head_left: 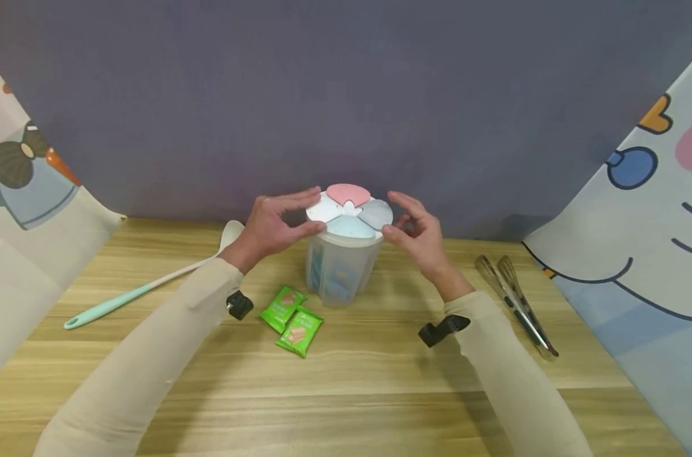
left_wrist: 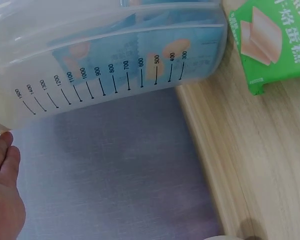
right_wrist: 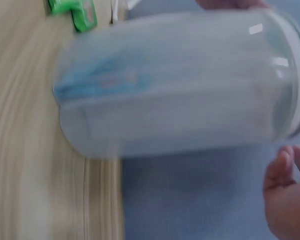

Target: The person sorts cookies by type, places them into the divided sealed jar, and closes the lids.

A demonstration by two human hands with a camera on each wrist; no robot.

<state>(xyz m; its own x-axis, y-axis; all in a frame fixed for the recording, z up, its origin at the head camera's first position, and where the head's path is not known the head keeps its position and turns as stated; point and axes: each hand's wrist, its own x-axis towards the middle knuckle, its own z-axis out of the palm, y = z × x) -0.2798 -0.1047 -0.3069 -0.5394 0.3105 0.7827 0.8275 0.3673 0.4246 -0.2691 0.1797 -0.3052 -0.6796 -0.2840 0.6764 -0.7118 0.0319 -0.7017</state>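
Note:
A tall translucent canister (head_left: 340,273) stands upright on the table, with blue packets (left_wrist: 165,52) inside. Its round lid (head_left: 350,226) has pink, white, grey and pale blue flaps. At the lid's left rim my left hand (head_left: 266,228) rests its thumb and straight fingers. My right hand (head_left: 420,238) is spread at the right rim, its thumb close to the edge; in the right wrist view a small gap shows between its fingers and the lid. Two green snack packets (head_left: 282,309) lie overlapping in front of the canister.
A white ladle (head_left: 169,277) with a mint handle lies on the left. Metal tongs (head_left: 517,304) lie on the right. A grey wall panel (head_left: 346,95) rises close behind the canister, and printed cloths (head_left: 37,209) border both sides.

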